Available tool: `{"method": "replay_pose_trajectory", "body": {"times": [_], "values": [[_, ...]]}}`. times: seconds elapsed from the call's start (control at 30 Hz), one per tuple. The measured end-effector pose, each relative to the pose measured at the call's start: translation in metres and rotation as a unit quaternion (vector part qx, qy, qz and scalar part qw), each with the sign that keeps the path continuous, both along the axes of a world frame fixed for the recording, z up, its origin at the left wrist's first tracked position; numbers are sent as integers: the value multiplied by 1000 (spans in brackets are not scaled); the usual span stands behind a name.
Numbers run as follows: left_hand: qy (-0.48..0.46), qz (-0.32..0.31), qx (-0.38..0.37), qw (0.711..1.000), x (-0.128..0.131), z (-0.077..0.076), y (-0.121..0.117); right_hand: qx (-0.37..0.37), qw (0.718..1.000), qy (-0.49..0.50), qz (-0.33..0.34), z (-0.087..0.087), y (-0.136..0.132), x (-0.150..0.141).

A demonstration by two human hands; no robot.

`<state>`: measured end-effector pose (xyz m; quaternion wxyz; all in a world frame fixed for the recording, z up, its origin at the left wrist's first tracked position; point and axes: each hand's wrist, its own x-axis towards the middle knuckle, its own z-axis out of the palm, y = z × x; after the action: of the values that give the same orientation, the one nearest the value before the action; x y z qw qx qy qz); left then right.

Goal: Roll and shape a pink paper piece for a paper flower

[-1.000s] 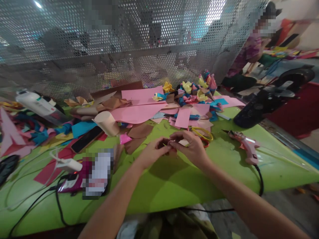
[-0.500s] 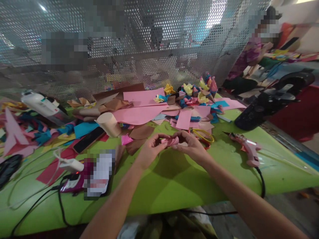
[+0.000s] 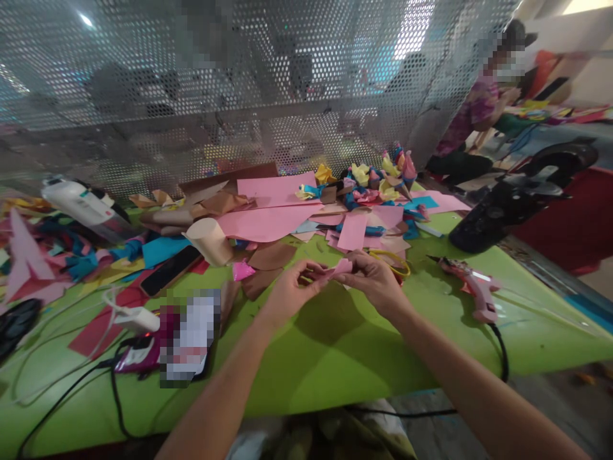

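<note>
Between my two hands is a small folded piece of pink paper, held above the green table. My left hand pinches its left end between thumb and fingers. On the other end, the thumb and fingertips of my right hand are closed. Just behind my right hand lie yellow-handled scissors, partly hidden by it. A small bright pink packet and brown paper pieces lie beyond my left hand.
At right lies a pink glue gun, with a black bottle behind it. Pink sheets and crumpled paper flowers cover the back. Left are a cardboard tube, phones, cables and a white bottle. A person sits beyond, at right.
The pink paper has turned from a rounded, curled shape to a flatter strip slanting up to the right. My fingers have shifted slightly on it; both hands still hold it.
</note>
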<state>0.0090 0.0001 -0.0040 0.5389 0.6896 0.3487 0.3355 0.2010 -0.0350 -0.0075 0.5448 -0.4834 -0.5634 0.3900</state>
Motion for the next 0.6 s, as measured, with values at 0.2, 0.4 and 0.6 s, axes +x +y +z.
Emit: {"method": "replay_pose_trajectory", "body": {"times": [0.2,0.4,0.6], "values": [[84,9,130,988,-2,5,-1,10,999,30,4,2,-1,-2],[74,37,139,987,-2,0,-1,-18,999,37,-9,-1,-1,-2],[86,51,145,984,0,2,-4,-22,997,34,-64,-4,0,-3]]}}
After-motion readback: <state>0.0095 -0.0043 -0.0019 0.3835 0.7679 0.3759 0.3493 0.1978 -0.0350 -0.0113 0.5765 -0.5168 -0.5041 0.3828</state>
